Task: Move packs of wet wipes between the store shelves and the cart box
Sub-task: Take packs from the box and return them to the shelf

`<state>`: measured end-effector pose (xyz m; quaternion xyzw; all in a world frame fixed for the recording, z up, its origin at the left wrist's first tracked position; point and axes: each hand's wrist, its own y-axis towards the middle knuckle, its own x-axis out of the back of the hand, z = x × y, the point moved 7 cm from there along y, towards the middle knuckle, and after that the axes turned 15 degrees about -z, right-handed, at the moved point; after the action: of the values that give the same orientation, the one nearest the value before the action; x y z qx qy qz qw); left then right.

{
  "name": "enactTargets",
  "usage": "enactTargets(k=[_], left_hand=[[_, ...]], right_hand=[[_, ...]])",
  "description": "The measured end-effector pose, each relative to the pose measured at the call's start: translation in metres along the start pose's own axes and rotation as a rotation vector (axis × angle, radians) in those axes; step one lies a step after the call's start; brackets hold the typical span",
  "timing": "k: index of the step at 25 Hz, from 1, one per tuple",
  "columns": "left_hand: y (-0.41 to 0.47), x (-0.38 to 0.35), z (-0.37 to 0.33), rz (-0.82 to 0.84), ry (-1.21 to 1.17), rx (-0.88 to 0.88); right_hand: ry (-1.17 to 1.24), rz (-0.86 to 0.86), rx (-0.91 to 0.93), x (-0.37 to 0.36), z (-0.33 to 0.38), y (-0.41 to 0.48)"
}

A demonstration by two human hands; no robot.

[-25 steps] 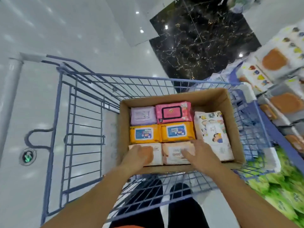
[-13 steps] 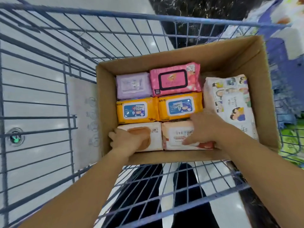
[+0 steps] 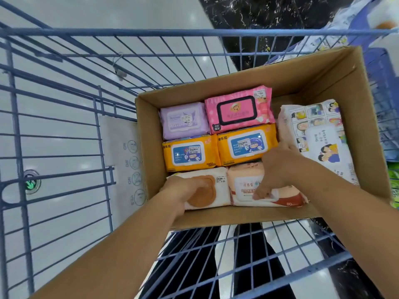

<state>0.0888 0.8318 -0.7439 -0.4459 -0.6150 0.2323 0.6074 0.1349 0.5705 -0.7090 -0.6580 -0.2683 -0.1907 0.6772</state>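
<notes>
Gripping white pack (image 3: 222, 198) — left hand (image 3: 183, 192), right hand (image 3: 278, 167) clutching peach pack (image 3: 241, 182), inside cardboard box (image 3: 237, 83)

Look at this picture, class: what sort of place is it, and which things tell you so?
Most likely a shop aisle: a blue wire shopping cart, price-stickered packs of wet wipes in its cardboard box, and more packaged goods stacked at the right.

We have a single view, worn on the head. It looks forward and steeply down, from close above, into the cart (image 3: 151, 32). The box (image 3: 323, 83) fills the middle and spreads toward 3 o'clock. The wide lens bows the cart's bars near the edges. The floor (image 3: 129, 11) shows at 12 o'clock, a blurred store shelf (image 3: 345, 29) at 2 o'clock.
</notes>
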Motion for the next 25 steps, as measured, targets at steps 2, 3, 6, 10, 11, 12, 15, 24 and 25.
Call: enactTargets(k=[2,3,6,10,11,12,15,24,25], left_hand=[[-0.003,-0.001,0.008,0.016,0.124,-0.031],[-0.008,0.001,0.011,-0.005,0.183,-0.071],[-0.015,-0.001,0.028,-0.005,0.086,-0.131],[-0.013,0.005,0.033,-0.042,-0.118,-0.128],[-0.010,0.003,0.033,-0.024,-0.145,-0.099],[-0.008,0.000,0.033,0.011,-0.161,-0.072],[-0.009,-0.010,0.030,0.172,-0.125,-0.024],[-0.048,0.015,0.011,0.055,-0.167,-0.336],[-0.059,0.027,0.007,0.076,-0.200,-0.346]], right_hand=[[0.043,0.004,-0.009,0.002,-0.002,-0.006],[0.083,0.012,-0.018,0.002,-0.003,-0.008],[0.175,0.044,-0.048,0.001,-0.008,-0.015],[0.174,0.043,-0.055,0.002,-0.012,-0.020],[0.168,0.037,-0.059,0.004,-0.013,-0.021],[0.155,0.028,-0.058,0.005,-0.013,-0.023],[0.092,-0.049,-0.035,0.007,-0.013,-0.028],[0.459,-0.219,-0.148,0.034,-0.035,-0.091],[0.602,-0.219,-0.189,0.038,-0.042,-0.106]])
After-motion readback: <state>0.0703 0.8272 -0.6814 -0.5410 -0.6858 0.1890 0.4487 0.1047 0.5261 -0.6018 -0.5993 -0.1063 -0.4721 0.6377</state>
